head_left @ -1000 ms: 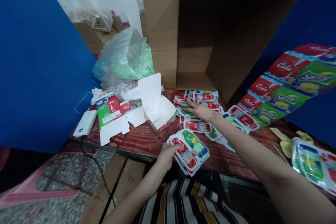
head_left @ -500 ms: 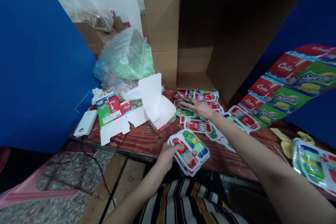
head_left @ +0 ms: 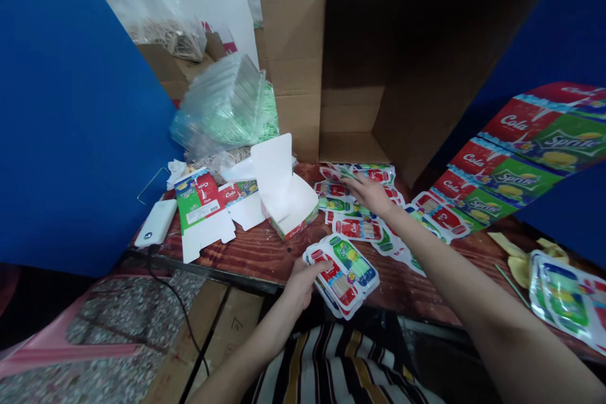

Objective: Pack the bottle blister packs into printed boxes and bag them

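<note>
My left hand (head_left: 303, 281) grips a small stack of blister packs (head_left: 348, 274) at its left edge, thumb on top. The upper pack shows a red Cola side and a green Sprite side, with thin sticks under the clear plastic. Over the spread pile of similar packs (head_left: 357, 227), my right hand (head_left: 372, 192) has its fingers closed on several packs, their edges tilted up and partly blurred. Left of the pile stands an open white-lined carton (head_left: 296, 202) with its lid raised; nothing shows inside it.
Flat printed cartons (head_left: 201, 208) and a white power bank (head_left: 156, 223) with a cable lie at left. A large cardboard box (head_left: 298, 69) stands behind. Closed Cola and Sprite cartons (head_left: 497, 177) are stacked at right, near more packs (head_left: 568, 297). Clear plastic trays (head_left: 227, 101) sit at back left.
My right hand has shifted slightly to the right over the pile, and the packs at its fingertips have tipped lower. My left hand and its stack stay almost still.
</note>
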`<state>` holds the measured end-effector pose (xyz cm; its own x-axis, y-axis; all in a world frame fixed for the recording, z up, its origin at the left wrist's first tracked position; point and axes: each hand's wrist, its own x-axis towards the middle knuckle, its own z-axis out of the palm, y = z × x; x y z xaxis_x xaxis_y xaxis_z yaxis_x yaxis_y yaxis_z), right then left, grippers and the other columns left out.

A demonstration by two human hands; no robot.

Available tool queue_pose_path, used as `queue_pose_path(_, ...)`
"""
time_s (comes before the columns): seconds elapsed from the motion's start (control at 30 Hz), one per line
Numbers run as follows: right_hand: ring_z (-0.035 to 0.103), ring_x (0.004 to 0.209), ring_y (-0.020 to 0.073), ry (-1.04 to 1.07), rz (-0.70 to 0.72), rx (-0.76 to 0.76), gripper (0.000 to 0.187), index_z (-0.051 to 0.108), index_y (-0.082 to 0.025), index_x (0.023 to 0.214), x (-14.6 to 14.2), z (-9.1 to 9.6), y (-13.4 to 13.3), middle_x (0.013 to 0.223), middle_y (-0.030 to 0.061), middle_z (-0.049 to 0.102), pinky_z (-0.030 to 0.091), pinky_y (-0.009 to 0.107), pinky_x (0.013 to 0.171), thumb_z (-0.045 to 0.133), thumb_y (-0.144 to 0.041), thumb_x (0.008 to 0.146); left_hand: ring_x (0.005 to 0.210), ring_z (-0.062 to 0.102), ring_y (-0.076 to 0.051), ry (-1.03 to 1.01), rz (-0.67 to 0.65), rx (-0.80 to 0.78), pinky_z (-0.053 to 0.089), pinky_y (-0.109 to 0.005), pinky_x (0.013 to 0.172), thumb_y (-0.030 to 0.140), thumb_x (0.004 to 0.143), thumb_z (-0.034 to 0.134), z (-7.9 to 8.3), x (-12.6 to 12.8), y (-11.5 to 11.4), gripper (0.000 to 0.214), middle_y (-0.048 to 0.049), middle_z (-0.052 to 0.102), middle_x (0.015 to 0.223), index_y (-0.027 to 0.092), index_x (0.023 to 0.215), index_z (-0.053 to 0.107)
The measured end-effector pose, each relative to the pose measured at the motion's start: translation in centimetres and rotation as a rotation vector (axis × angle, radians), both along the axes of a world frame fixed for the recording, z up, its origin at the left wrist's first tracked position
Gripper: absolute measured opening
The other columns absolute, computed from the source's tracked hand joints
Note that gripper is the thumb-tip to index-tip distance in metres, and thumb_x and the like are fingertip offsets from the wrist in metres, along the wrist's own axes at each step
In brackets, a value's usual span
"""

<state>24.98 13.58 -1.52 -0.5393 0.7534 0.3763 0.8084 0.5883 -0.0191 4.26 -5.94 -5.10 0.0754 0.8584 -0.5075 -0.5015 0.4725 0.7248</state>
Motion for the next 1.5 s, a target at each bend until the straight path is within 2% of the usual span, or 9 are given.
queue_pose_path(0.1,0.061,0.078,0.0193,0.242,0.019,-0.010,0.035,0.055,-0.024,0.127,0.9,1.5,-1.3,0.105,0.0094,0.062,0.048,0.028,0.064,0.040,-0.028,0.095,0.078,0.070,-0.025,-0.020,-0.013,0.025,0.055,-0.036,0.077,0.024,0.051,0.086,-0.2,-0.1,0.0,0.048,-0.0128,0.075,0.090,0.009,0.094,0.071)
queue_pose_path(0.23,0.062,0.094,0.0210,0.463,0.083,-0.074,0.041,0.047,-0.027,0.134,1.7,3.8,-4.8,0.123,0.0067,0.060,0.051,0.028,0.066,0.047,-0.035,0.093,0.080,0.070,-0.026,-0.041,-0.018,0.072,0.055,-0.038,0.079,0.025,0.054,0.085,-0.4,-0.1,0.1,0.047,-0.0132,0.075,0.091,0.009,0.096,0.071)
queue_pose_path(0.37,0.063,0.073,0.0168,0.494,0.000,-0.188,0.044,0.046,-0.026,0.134,2.7,4.8,-8.1,0.124,0.0069,0.060,0.049,0.027,0.058,0.049,-0.036,0.092,0.077,0.070,-0.026,0.010,-0.019,0.005,0.055,-0.037,0.075,0.025,0.053,0.085,-0.5,-0.1,0.2,0.043,-0.0130,0.075,0.088,0.009,0.090,0.072)
queue_pose_path(0.5,0.062,0.065,0.0168,0.443,-0.063,-0.155,0.041,0.048,-0.026,0.132,3.4,3.3,-9.4,0.118,0.0076,0.063,0.050,0.030,0.058,0.047,-0.035,0.092,0.077,0.070,-0.026,0.011,-0.024,0.008,0.055,-0.037,0.076,0.025,0.053,0.085,-0.5,-0.1,0.1,0.043,-0.0124,0.075,0.087,0.009,0.091,0.072)
queue_pose_path(0.6,0.063,0.058,0.0167,0.505,-0.158,-0.149,0.058,0.034,-0.026,0.142,3.0,1.7,-9.7,0.120,0.0095,0.063,0.052,0.033,0.058,0.053,-0.038,0.089,0.078,0.070,-0.026,-0.011,-0.034,0.027,0.055,-0.037,0.077,0.026,0.055,0.084,-0.4,-0.1,0.0,0.044,-0.0117,0.075,0.089,0.010,0.094,0.072)
queue_pose_path(0.73,0.066,0.094,0.0260,0.616,-0.161,-0.103,0.076,0.021,-0.023,0.148,1.4,0.6,-10.4,0.139,0.0131,0.048,0.056,0.039,0.077,0.059,-0.040,0.084,0.079,0.070,-0.026,-0.004,-0.034,0.011,0.055,-0.037,0.078,0.024,0.054,0.085,0.0,-0.1,0.0,0.045,-0.0120,0.075,0.090,0.010,0.094,0.072)
queue_pose_path(0.87,0.064,0.104,0.0283,0.592,-0.138,-0.138,0.076,0.019,-0.022,0.149,-0.5,0.0,-11.8,0.120,0.0121,0.063,0.054,0.041,0.082,0.057,-0.038,0.086,0.084,0.070,-0.028,-0.022,-0.031,0.023,0.054,-0.038,0.080,0.025,0.052,0.085,0.2,-0.1,-0.1,0.045,-0.0125,0.075,0.093,0.010,0.093,0.071)
queue_pose_path(1.13,0.068,0.093,0.0262,0.531,-0.161,-0.142,0.065,0.031,-0.026,0.145,-1.9,-0.7,-13.4,0.107,0.0085,0.069,0.054,0.039,0.080,0.057,-0.041,0.087,0.091,0.069,-0.031,-0.044,-0.013,0.021,0.053,-0.040,0.085,0.027,0.048,0.087,0.6,0.0,-0.2,0.052,-0.0130,0.074,0.097,0.012,0.095,0.071)
queue_pose_path(1.5,0.061,0.099,0.0268,0.482,0.029,-0.115,0.055,0.043,-0.029,0.138,-1.9,-2.4,-13.7,0.106,0.0074,0.065,0.052,0.042,0.085,0.060,-0.035,0.085,0.087,0.070,-0.030,-0.006,-0.007,-0.014,0.053,-0.039,0.082,0.025,0.047,0.087,0.7,0.1,0.0,0.049,-0.0109,0.075,0.089,0.012,0.092,0.071)
